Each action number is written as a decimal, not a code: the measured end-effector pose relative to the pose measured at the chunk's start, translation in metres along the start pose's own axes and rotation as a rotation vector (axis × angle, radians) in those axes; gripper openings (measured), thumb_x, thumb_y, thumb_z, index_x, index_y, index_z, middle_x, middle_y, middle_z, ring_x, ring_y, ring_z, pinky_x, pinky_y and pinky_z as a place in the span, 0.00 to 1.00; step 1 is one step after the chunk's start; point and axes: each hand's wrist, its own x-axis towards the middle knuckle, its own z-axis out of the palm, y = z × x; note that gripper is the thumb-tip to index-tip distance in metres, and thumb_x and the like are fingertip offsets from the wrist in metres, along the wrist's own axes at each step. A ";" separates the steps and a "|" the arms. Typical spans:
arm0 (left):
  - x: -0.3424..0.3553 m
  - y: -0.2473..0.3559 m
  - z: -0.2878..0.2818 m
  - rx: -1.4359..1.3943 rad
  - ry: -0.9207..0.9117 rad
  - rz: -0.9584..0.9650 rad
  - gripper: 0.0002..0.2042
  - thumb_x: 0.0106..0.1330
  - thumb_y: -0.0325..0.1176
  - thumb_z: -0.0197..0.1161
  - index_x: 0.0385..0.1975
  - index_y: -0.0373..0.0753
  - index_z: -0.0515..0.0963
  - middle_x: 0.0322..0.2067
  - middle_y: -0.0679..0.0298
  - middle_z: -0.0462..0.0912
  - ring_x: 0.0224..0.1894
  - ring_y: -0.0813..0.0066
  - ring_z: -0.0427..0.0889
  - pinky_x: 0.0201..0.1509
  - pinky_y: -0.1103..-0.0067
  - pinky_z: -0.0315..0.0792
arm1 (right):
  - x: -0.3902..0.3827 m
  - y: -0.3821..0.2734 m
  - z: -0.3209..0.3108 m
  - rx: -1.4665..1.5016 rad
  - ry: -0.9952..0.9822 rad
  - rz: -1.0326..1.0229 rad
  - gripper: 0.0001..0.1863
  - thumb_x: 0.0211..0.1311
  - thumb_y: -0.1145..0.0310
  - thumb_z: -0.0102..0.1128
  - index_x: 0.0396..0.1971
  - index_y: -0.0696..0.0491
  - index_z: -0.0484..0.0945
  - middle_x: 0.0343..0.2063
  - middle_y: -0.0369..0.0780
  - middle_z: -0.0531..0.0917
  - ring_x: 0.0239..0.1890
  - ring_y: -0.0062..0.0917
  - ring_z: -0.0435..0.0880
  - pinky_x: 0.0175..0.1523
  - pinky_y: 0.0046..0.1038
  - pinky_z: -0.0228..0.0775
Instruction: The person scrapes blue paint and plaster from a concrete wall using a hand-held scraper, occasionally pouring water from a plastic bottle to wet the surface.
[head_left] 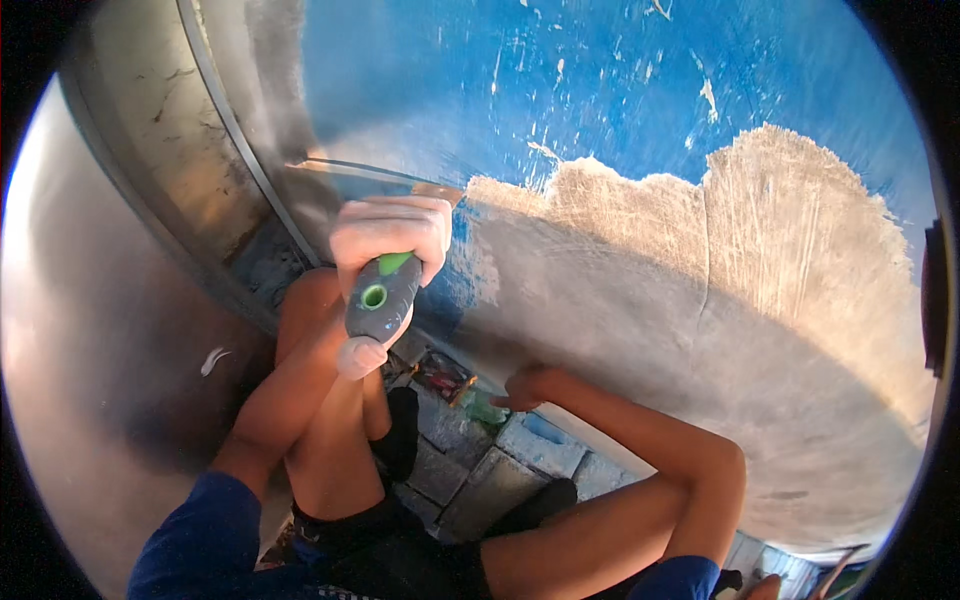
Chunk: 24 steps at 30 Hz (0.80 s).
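Where blue paint (640,90) ends at left, left hand (392,232) grasps tool (394,303).
Full-fist hold presumably for firm pressure; right hand (526,387), beside wall (640,280), grip cannot be told.

Grey paving blocks (437,472), smooth grey-brown surface (105,390) at left, bright light, broad shadow

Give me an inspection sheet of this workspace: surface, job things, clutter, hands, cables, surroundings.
Surface: blue paint above, bare greyish area below, ragged edge between.
Job's things: grey-and-green tool handle, its end toward the camera.
Clutter: mixed debris and a green scrap on the paving blocks.
Hands: left hand clasps the tool handle; right hand is low beside the bare greyish area, grip unclear.
Cables: nothing seen.
Surroundings: grey panel at left.
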 end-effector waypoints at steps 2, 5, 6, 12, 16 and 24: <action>0.001 0.002 0.004 -0.067 0.074 0.050 0.44 0.45 0.83 0.46 0.10 0.35 0.62 0.09 0.65 0.61 0.11 0.69 0.63 0.17 0.76 0.57 | -0.002 0.003 0.001 -0.086 0.024 -0.023 0.43 0.67 0.35 0.28 0.22 0.58 0.82 0.32 0.49 0.83 0.41 0.41 0.80 0.54 0.42 0.67; -0.003 0.002 -0.002 -0.089 0.109 0.088 0.44 0.45 0.82 0.45 0.10 0.35 0.61 0.09 0.65 0.61 0.11 0.70 0.64 0.17 0.76 0.56 | -0.005 -0.008 -0.011 0.027 -0.075 0.059 0.43 0.67 0.35 0.28 0.23 0.59 0.82 0.32 0.50 0.83 0.41 0.43 0.80 0.54 0.42 0.67; -0.008 -0.006 -0.008 -0.032 0.053 0.047 0.43 0.47 0.82 0.45 0.11 0.35 0.61 0.09 0.65 0.61 0.11 0.70 0.64 0.17 0.77 0.56 | 0.000 -0.008 -0.010 0.022 -0.071 0.054 0.43 0.67 0.35 0.28 0.23 0.59 0.82 0.32 0.50 0.83 0.41 0.43 0.80 0.54 0.42 0.67; -0.002 -0.005 0.001 -0.106 0.163 0.077 0.44 0.48 0.81 0.44 0.11 0.34 0.61 0.09 0.65 0.61 0.11 0.69 0.62 0.16 0.77 0.54 | 0.018 0.011 0.012 -0.048 -0.008 0.021 0.43 0.68 0.36 0.27 0.23 0.59 0.82 0.29 0.51 0.83 0.39 0.46 0.81 0.52 0.44 0.68; -0.006 -0.005 0.002 0.009 0.117 -0.045 0.44 0.49 0.81 0.44 0.12 0.34 0.61 0.09 0.65 0.61 0.11 0.69 0.62 0.16 0.77 0.55 | 0.021 0.014 0.016 -0.010 0.016 0.006 0.44 0.65 0.33 0.32 0.22 0.61 0.82 0.23 0.46 0.83 0.31 0.37 0.83 0.47 0.41 0.73; -0.004 -0.003 0.008 -0.061 0.172 -0.003 0.44 0.46 0.83 0.44 0.08 0.36 0.60 0.08 0.66 0.60 0.09 0.70 0.62 0.15 0.77 0.55 | 0.020 0.015 0.021 -0.003 0.062 0.010 0.44 0.65 0.33 0.32 0.17 0.59 0.80 0.21 0.45 0.83 0.32 0.38 0.84 0.48 0.42 0.72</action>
